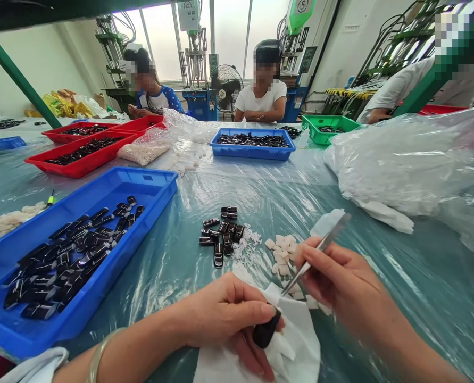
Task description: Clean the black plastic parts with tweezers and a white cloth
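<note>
Between the thumb and fingers of my left hand point(240, 314) is a small glossy black plastic piece point(266, 330), held over a white paper sheet point(308, 340). My right hand point(344, 282) grips metal tweezers point(316, 255), their tips pointing down-left near the top of the sheet, a little apart from the black piece. Whether the tips hold anything is too small to tell. Just beyond the tweezers lies a pile of cream-coloured flat pieces point(282, 250). Left of it are white shreds point(248, 242) beside a small heap of black plastic pieces point(223, 231).
A large blue tray point(149, 183) of black pieces stands at left. Red trays point(77, 167), a smaller blue tray point(252, 152) and a green tray point(320, 135) sit farther back. Clear plastic bags point(412, 165) bulge at right. Several people point(263, 101) sit around the table.
</note>
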`<state>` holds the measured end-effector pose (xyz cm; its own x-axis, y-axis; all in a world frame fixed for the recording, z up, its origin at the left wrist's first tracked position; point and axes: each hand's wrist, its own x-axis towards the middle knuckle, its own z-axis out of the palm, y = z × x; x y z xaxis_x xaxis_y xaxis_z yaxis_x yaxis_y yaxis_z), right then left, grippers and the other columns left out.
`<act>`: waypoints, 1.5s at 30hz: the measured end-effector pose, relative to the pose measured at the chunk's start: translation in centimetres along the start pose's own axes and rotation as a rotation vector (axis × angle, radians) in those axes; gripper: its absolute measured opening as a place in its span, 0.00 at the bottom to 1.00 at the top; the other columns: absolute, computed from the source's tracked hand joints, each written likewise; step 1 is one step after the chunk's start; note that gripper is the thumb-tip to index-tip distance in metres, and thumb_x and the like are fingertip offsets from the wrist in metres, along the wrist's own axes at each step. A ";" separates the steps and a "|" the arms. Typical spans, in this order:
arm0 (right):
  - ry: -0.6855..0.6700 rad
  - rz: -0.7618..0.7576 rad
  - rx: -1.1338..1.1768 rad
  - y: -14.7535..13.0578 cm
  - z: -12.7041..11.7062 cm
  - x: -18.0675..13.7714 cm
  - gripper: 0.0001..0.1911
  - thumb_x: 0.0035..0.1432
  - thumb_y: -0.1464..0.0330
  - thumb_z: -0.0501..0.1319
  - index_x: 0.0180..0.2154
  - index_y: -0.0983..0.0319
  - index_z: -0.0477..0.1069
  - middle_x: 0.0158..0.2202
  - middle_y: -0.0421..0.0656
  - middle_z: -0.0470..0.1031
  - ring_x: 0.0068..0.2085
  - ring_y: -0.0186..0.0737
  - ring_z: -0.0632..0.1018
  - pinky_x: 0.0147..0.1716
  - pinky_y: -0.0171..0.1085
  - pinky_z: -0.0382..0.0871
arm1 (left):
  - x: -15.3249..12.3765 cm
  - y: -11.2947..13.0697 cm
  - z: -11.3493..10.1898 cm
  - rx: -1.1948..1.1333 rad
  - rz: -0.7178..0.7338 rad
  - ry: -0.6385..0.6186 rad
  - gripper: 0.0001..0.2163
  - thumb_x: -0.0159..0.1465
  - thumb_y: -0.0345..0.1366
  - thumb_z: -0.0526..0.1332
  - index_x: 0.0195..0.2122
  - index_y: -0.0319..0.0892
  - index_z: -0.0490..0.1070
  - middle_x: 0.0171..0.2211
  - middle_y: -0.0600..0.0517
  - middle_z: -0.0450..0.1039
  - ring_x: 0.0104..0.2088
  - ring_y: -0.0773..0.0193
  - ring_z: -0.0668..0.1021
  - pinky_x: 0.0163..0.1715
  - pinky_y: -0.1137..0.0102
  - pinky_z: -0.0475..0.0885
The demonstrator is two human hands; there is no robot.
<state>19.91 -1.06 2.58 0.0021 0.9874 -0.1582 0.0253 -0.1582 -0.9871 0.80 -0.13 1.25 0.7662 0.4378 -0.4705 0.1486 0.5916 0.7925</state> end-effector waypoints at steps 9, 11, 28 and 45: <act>-0.269 -0.017 -0.920 0.8 -0.2 -0.6 0.18 0.53 0.62 0.55 0.16 0.61 0.55 0.16 0.38 0.59 0.19 0.31 0.58 0.17 0.33 0.45 | -0.5 0.0 -0.2 0.178 0.259 0.031 0.10 0.55 0.36 0.63 0.37 0.40 0.76 0.40 0.48 0.68 0.29 0.67 0.77 0.26 0.77 0.71; -0.310 -0.027 -1.004 1.3 0.2 -0.9 0.16 0.53 0.63 0.55 0.16 0.61 0.59 0.16 0.39 0.62 0.19 0.31 0.60 0.17 0.33 0.46 | -0.8 0.3 -0.1 0.368 0.367 0.077 0.10 0.56 0.33 0.63 0.39 0.42 0.77 0.39 0.48 0.70 0.32 0.67 0.76 0.29 0.77 0.70; -0.322 -0.662 -0.692 -0.8 0.5 -1.9 0.15 0.60 0.74 0.52 0.43 0.57 0.72 0.33 0.44 0.69 0.32 0.36 0.73 0.27 0.33 0.69 | -0.8 0.6 0.0 0.669 0.734 0.186 0.11 0.59 0.28 0.59 0.41 0.36 0.76 0.41 0.43 0.75 0.35 0.63 0.77 0.36 0.73 0.70; -0.253 -0.825 -0.750 -0.2 0.6 -1.6 0.13 0.56 0.78 0.56 0.42 0.59 0.70 0.34 0.43 0.66 0.33 0.34 0.72 0.28 0.31 0.71 | -0.1 -0.3 -0.3 0.073 0.556 0.117 0.09 0.52 0.28 0.66 0.35 0.40 0.79 0.37 0.47 0.75 0.33 0.63 0.78 0.30 0.74 0.73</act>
<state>19.29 -2.61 3.05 -0.4916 0.7477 0.4465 0.5159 0.6631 -0.5424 0.46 -0.20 0.93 0.6675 0.7445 -0.0116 -0.2112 0.2043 0.9559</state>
